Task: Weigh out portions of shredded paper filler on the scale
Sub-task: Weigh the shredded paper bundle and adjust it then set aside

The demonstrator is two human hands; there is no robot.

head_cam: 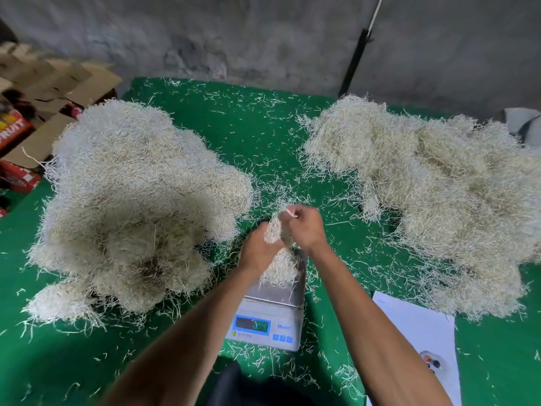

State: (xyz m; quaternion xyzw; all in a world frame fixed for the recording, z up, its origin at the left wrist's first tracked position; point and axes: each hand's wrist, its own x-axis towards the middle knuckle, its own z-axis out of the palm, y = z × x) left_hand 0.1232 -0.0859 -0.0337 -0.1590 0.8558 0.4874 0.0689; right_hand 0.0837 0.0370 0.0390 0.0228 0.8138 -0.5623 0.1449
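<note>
We can't read the scale (268,315) display below the hands, too blurred. Its pan is mostly hidden under filler and wrists. Paper sheet (421,332) right of the forearms is cut off at the bottom edge.

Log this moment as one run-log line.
left hand: grips filler tuft | right hand: pinches it | scale: portion loaded

"FRUIT" in white on the red box (11,133) at far left; scale (265,323) display unreadable.
</note>
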